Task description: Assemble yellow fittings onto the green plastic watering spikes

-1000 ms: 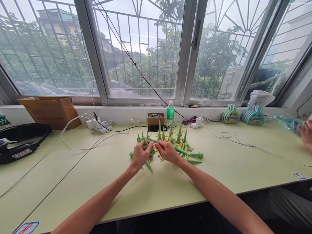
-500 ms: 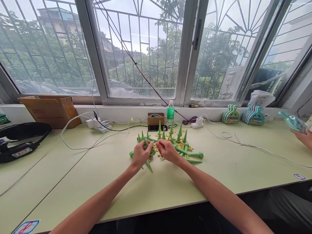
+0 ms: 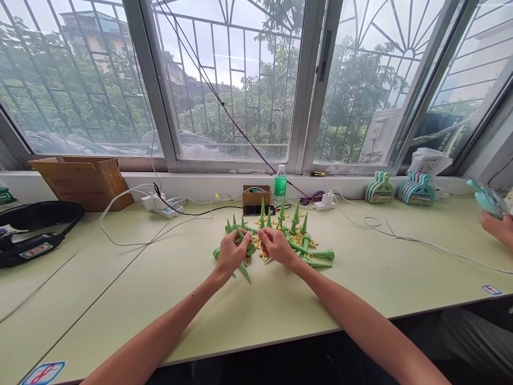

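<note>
Here, the left hand point(image 3: 232, 252) clamps a green spike point(image 3: 239, 233) in its fingers — right hand point(image 3: 277, 248), grip unclear.

Spikes point(image 3: 295, 220) were spread around the hands point(image 3: 233, 254) at the middle of the tabletop point(image 3: 385, 289). Behind them, a phone point(image 3: 253, 211) was laid before a box point(image 3: 253, 199), with a bottle point(image 3: 280, 185) placed at the box's right. Farther left, a power strip point(image 3: 168, 211) was set between that box and a carton point(image 3: 80, 184).
</note>
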Tool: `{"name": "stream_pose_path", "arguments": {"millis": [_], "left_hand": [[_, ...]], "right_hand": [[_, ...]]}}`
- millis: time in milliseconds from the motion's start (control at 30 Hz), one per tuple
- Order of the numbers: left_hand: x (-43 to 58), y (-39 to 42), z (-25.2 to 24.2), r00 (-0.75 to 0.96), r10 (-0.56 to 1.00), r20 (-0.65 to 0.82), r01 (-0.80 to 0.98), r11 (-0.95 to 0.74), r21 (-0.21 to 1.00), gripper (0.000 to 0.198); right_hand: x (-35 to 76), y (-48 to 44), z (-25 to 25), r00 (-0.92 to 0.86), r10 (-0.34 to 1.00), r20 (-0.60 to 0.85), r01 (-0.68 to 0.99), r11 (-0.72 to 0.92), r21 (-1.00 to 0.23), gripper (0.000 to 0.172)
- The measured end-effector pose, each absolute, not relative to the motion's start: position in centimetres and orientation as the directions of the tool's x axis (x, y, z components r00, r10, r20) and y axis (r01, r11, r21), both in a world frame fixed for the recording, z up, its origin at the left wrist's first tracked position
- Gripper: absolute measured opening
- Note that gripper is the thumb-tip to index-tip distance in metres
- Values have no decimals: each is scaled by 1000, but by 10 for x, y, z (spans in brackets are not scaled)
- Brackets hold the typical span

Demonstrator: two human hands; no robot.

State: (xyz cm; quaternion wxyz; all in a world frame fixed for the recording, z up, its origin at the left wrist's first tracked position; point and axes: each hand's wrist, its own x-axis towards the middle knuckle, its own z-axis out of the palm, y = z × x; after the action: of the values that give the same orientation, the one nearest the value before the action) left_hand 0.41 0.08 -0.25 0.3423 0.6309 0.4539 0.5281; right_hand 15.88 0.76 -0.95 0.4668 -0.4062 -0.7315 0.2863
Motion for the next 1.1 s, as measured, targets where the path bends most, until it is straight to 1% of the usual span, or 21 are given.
{"name": "stream_pose_path", "arguments": {"millis": [100, 233, 333, 500, 633, 800, 867, 967, 1100], "left_hand": [[4, 0, -1, 31, 933, 359, 223, -356, 907, 29], [5, -1, -2, 46, 931, 362, 240, -362, 901, 29], [5, -1, -3, 41, 928, 371, 243, -369, 897, 29], [6, -1, -4, 43, 927, 373, 241, -372, 897, 30], [7, -4, -2, 46, 925, 378, 256, -376, 890, 30], [7, -4, -2, 60, 922, 383, 251, -385, 888, 31], [7, -3, -3, 53, 924, 379, 246, -379, 892, 31], [6, -1, -3, 41, 932, 361, 232, -361, 903, 30], [4, 0, -3, 36, 935, 354, 214, -353, 911, 30]], "right_hand": [[158, 7, -10, -268, 871, 412, 251, 476, -843, 41], [158, 9, -13, -281, 867, 411, 205, 473, -857, 42], [158, 10, -15, -275, 871, 408, 215, 469, -857, 42], [158, 12, -16, -253, 876, 411, 275, 473, -837, 44], [158, 12, -17, -261, 875, 407, 298, 474, -828, 50], [157, 14, -18, -260, 887, 381, 291, 448, -845, 56], [156, 14, -18, -244, 895, 374, 271, 433, -860, 54], [156, 13, -16, -231, 898, 374, 211, 421, -882, 47], [157, 11, -12, -277, 884, 376, 158, 428, -890, 40]]}}
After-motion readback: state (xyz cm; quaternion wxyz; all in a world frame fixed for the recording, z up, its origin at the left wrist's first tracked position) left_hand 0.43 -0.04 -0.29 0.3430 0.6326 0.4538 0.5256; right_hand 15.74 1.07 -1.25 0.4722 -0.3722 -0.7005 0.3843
